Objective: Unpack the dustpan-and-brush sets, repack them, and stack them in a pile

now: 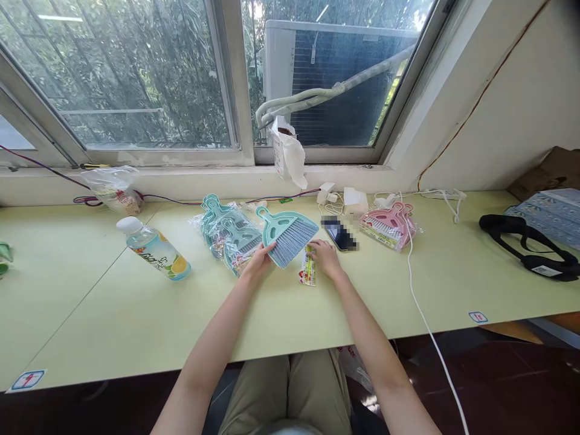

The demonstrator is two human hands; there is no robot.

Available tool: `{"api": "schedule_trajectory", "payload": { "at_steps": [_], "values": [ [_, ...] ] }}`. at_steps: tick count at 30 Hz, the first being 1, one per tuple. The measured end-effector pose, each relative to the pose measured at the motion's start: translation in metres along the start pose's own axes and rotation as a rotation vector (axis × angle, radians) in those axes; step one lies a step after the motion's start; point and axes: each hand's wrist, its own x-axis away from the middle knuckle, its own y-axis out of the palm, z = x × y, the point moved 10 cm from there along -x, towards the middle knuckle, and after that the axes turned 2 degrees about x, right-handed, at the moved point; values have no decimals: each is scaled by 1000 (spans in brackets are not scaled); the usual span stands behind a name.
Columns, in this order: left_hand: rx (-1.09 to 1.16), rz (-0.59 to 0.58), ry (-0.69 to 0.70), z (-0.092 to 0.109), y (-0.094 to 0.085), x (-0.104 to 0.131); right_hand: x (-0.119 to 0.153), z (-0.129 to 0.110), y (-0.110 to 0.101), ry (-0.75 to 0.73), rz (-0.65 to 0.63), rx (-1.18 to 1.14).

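Observation:
My left hand (257, 262) grips the lower left edge of a teal toy dustpan and brush set (290, 237), tilted above the table with grey bristles showing. Close by on the right, my right hand (324, 256) has its fingers on the top end of a small yellow-green printed card (307, 270), which lies on the table. Left of the held set are several teal sets in clear plastic (226, 229). Pink sets in clear wrapping (390, 225) lie further right, beyond a dark phone (339, 234).
A drink bottle (156, 249) lies tilted on the left of the pale green table (136, 326). White chargers (355, 200) sit by the window wall. A white cable (421, 308) crosses the right side, near a black strap (530, 257).

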Motion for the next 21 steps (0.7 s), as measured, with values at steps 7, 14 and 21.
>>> {"api": "schedule_trajectory", "payload": {
  "at_steps": [7,14,21],
  "values": [
    [-91,-88,81,2,5,-2,3,-2,-10,61,-97,-436],
    [-108,-183,74,4,24,8,2,3,-21,150,-65,-954],
    [-172,-192,36,0,28,10,0,26,-35,235,236,-730]
  ]
}}
